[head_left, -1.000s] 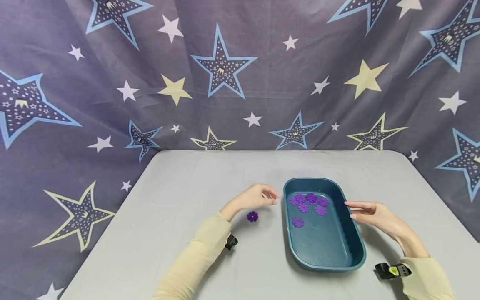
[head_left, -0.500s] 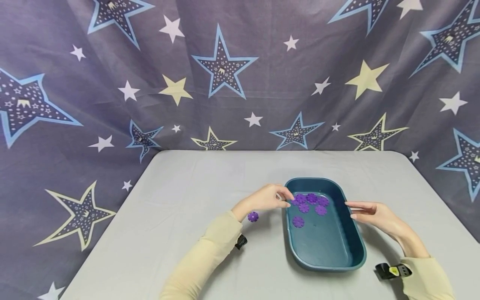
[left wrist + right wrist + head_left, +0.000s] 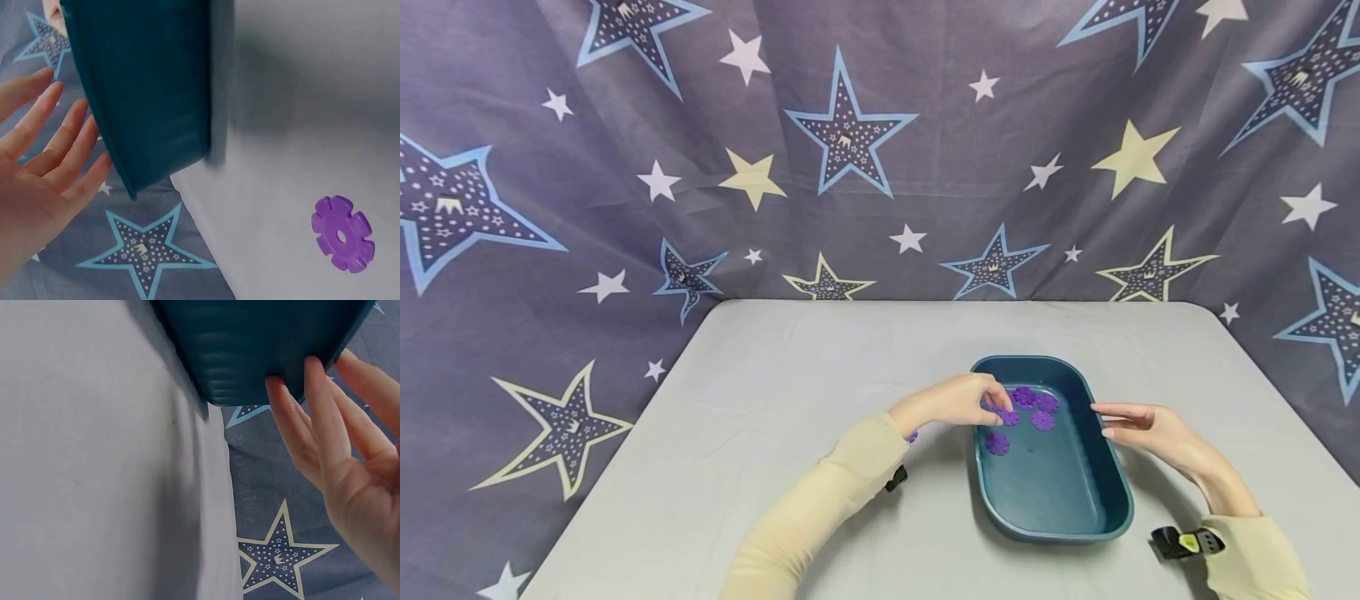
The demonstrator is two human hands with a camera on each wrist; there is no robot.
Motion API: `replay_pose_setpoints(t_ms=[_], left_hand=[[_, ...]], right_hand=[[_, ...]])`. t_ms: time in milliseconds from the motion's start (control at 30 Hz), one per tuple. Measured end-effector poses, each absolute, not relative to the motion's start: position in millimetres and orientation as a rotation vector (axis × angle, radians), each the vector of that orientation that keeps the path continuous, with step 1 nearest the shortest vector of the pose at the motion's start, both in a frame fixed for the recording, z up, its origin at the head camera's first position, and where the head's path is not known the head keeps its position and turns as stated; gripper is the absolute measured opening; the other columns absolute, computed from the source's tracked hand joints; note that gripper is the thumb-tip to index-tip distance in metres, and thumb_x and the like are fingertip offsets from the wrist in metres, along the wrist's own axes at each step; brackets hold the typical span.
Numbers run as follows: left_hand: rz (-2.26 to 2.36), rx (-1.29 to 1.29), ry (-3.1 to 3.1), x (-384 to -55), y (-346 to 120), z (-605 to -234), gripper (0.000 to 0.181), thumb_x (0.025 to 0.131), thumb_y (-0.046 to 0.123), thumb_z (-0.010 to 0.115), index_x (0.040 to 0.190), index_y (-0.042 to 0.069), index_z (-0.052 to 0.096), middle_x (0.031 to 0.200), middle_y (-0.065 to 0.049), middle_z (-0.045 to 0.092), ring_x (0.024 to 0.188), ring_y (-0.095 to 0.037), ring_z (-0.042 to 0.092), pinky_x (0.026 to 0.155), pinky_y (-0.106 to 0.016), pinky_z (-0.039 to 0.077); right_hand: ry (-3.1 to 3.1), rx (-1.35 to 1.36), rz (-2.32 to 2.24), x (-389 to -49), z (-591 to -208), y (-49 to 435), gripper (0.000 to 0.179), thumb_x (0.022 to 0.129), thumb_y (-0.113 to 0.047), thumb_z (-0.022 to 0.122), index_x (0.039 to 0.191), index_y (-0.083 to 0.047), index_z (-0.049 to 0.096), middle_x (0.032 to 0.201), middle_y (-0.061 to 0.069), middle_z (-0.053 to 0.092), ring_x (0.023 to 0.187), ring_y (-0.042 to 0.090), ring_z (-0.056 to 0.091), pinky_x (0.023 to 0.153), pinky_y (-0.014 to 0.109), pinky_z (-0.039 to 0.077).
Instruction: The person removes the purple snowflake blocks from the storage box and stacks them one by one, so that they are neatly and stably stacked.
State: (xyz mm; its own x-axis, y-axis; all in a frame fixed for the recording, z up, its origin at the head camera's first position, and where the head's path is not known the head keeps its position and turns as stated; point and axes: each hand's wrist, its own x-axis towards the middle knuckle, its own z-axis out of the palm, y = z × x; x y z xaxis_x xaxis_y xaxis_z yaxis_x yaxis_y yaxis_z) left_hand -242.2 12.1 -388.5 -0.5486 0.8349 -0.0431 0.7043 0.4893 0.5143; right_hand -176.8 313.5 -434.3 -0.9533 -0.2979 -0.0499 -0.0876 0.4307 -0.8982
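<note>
A dark teal plastic basin [image 3: 1037, 492] holds several purple flower-shaped discs [image 3: 1042, 420] near its far end. My left hand [image 3: 958, 400] reaches over the basin's left rim, fingertips low among the discs and partly covering them. Its fingers are loosely bent in the left wrist view, and no disc shows in them. On the table left of the basin lies one purple notched disc [image 3: 342, 234] with a centre hole; my left wrist mostly hides it in the head view. My right hand [image 3: 1168, 437] touches the basin's right side with extended fingertips [image 3: 315, 365].
A pale grey cloth covers the table [image 3: 820, 350]. Behind and beside it hangs a dark curtain [image 3: 917, 183] printed with stars. Black wrist devices [image 3: 1183, 542] sit on both forearms.
My left hand has moved right, from beside the basin to over its rim and in among the discs. The right hand stays at the basin's side.
</note>
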Motion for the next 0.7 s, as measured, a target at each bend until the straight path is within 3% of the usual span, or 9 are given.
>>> replay_pose_setpoints(t_ms=[700], left_hand=[[0.295, 1.364, 2.351, -245, 45, -400, 0.028, 0.076, 0.014, 0.069, 0.103, 0.009, 0.063, 0.099, -0.002, 0.062, 0.087, -0.007, 0.054, 0.074, -0.009, 0.038]], right_hand=[[2.491, -0.36, -1.544, -177, -436, 314, 0.046, 0.084, -0.017, 0.061, 0.121, 0.007, 0.048, 0.105, -0.021, 0.058, 0.09, -0.001, 0.058, 0.074, 0.013, 0.044]])
